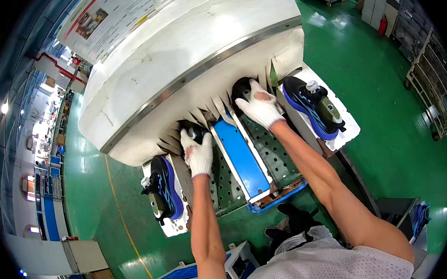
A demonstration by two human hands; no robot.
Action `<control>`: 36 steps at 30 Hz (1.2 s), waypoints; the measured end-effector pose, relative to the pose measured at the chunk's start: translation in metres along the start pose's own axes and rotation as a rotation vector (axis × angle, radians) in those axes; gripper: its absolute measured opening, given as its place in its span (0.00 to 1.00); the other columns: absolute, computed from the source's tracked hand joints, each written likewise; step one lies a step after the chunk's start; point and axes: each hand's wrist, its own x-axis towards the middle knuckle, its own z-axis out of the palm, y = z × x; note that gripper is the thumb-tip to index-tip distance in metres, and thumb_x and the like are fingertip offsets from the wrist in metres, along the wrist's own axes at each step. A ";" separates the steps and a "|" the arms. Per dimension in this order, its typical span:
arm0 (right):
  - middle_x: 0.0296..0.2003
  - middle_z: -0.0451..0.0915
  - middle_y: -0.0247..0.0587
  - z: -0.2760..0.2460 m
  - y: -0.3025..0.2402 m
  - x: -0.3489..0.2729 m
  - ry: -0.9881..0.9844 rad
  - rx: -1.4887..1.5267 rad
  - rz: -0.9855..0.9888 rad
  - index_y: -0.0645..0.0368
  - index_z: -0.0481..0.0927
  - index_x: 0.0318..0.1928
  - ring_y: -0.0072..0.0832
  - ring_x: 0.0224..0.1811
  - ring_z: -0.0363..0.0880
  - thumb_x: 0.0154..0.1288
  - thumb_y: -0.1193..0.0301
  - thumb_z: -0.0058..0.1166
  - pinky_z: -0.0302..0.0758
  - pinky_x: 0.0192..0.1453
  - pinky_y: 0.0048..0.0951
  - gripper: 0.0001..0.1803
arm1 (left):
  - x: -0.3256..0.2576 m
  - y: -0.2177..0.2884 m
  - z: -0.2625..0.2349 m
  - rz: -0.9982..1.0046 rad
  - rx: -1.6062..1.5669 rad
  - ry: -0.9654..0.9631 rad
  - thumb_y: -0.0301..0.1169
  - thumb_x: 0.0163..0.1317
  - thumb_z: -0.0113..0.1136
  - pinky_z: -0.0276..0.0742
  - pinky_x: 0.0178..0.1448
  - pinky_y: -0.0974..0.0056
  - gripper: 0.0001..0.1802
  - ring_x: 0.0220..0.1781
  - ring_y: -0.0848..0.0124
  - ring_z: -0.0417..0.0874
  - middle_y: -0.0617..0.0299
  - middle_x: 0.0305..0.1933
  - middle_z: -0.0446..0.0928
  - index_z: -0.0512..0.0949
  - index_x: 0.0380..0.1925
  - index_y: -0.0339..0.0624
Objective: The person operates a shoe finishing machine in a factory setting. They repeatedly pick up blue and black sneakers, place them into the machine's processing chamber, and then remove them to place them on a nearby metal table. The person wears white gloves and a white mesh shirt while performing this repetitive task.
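My left hand [199,154], in a white knit glove with a worn reddish patch, grips a dark rounded thing [195,132] at the slit flap curtain of a white machine. Farther right, my right hand [260,108], gloved alike, has thumb and fingers round a second dark rounded thing [241,89] half inside the curtain. The flaps and my gloves hide most of both. Beside the left hand, a black-and-blue sneaker [166,186] with an olive shoe last in it lies on a white side ledge. A matching sneaker [311,106] rests on the right ledge.
Perforated green plates [270,147] flank a blue centre strip [240,156] under my arms. The machine's white hood [187,54] rises ahead with a metal-edged lip. A wire cart [432,86] stands at the right, and a grey-and-blue unit [241,263] is near my body.
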 end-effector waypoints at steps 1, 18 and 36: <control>0.69 0.72 0.66 -0.015 0.011 -0.029 0.110 0.187 -0.148 0.69 0.64 0.74 0.57 0.72 0.71 0.66 0.51 0.62 0.69 0.74 0.49 0.46 | -0.027 0.016 -0.006 0.128 -0.069 0.017 0.43 0.64 0.67 0.58 0.82 0.52 0.48 0.80 0.45 0.63 0.35 0.77 0.62 0.57 0.75 0.26; 0.63 0.81 0.46 -0.151 0.107 -0.121 0.309 0.238 0.125 0.58 0.73 0.72 0.34 0.63 0.80 0.59 0.64 0.76 0.74 0.70 0.34 0.41 | -0.117 -0.062 -0.154 -0.117 -0.420 0.144 0.27 0.56 0.76 0.76 0.69 0.61 0.46 0.65 0.64 0.79 0.50 0.67 0.76 0.64 0.74 0.34; 0.66 0.77 0.53 -0.010 0.096 -0.224 0.312 0.423 -0.149 0.66 0.68 0.74 0.36 0.66 0.78 0.65 0.74 0.70 0.75 0.70 0.39 0.40 | -0.201 -0.010 -0.002 -0.019 -0.481 0.199 0.22 0.60 0.70 0.76 0.69 0.59 0.42 0.66 0.61 0.79 0.44 0.69 0.74 0.64 0.75 0.32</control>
